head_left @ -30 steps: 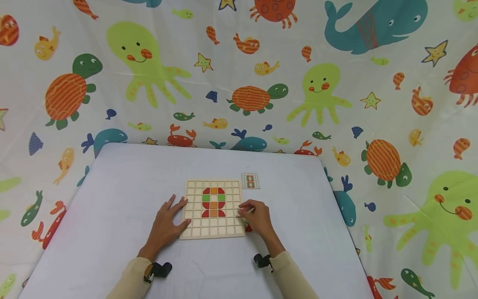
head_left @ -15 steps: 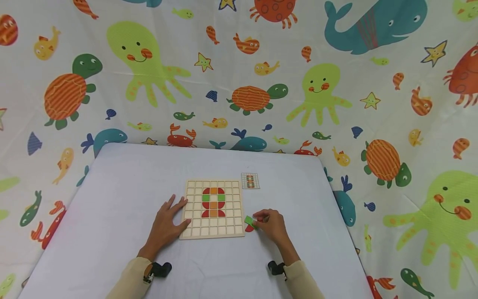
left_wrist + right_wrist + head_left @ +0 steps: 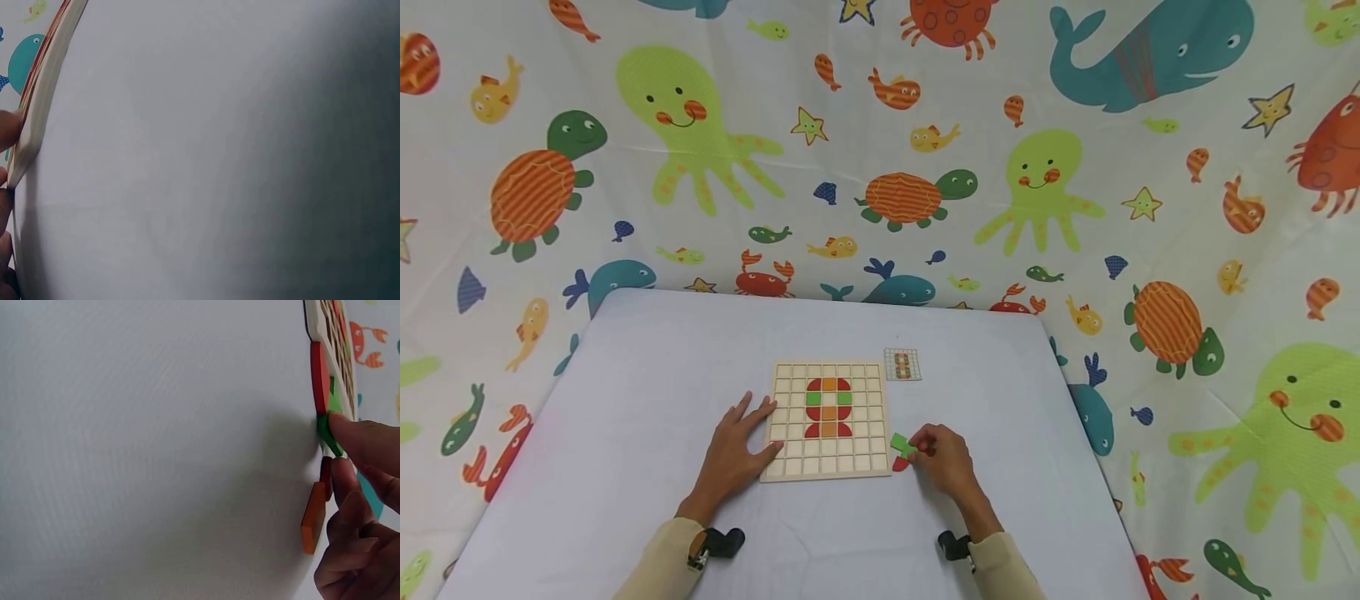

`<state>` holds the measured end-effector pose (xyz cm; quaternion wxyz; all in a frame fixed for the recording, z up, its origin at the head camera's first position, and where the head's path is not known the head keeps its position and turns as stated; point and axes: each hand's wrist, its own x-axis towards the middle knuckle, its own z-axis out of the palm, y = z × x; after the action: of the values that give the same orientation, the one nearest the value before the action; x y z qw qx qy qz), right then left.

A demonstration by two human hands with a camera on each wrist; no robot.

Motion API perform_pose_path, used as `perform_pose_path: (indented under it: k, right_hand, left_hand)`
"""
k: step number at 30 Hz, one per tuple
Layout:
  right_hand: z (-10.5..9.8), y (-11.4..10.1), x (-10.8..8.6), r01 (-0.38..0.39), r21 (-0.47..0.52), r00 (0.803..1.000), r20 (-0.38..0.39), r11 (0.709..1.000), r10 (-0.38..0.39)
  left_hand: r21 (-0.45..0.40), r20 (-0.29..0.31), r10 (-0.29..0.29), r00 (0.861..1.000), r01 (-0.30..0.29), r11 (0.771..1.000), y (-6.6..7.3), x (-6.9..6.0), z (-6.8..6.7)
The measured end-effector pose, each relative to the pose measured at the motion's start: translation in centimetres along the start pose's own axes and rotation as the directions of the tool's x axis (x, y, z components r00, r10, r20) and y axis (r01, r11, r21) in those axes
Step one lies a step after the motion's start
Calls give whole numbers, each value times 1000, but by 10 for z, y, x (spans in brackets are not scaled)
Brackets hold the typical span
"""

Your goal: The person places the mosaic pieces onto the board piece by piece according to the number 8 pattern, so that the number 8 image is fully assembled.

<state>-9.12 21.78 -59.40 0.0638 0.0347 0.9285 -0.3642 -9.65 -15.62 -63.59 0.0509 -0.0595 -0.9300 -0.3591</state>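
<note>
A wooden grid board [image 3: 830,465] holds a pattern of red, green and orange tiles in its cells. The left hand [image 3: 730,450] rests on its left edge with fingers spread; in the left wrist view only fingertips [image 3: 9,130] show against the board's edge [image 3: 39,119]. Right of the board, the right hand [image 3: 947,462] has its fingers bent over loose tiles. Up close in the right wrist view, thumb and finger of the right hand [image 3: 362,481] pinch a green tile [image 3: 324,432]. A red tile [image 3: 319,378] lies flat beside it.
A small pattern card [image 3: 902,364] lies behind the board's right corner. Below the pinched tile in the right wrist view are a dark red tile [image 3: 325,474] and an orange tile [image 3: 314,519]. A sea-animal cloth [image 3: 850,100] hangs behind the white table.
The right hand has moved right from the board's edge to the loose tiles, and green tiles there have come into view. The left hand has stayed on the board.
</note>
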Motion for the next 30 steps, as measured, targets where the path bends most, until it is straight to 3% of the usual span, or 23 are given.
perform_pose_path:
  k: [11,19,30]
  right_hand:
    - [0,-3,1,15,107,1000,18,994,-17]
    - [2,-11,2,28,227,1000,-1,974,-29]
    - [33,-40,2,104,243,992,39,965,-116]
  left_hand:
    - [-4,-12,11,1000,-11,1000,-1,-1,1]
    - [5,-18,15,1000,-15,1000,-2,0,1]
    - [-1,-15,12,1000,-12,1000,-1,0,1]
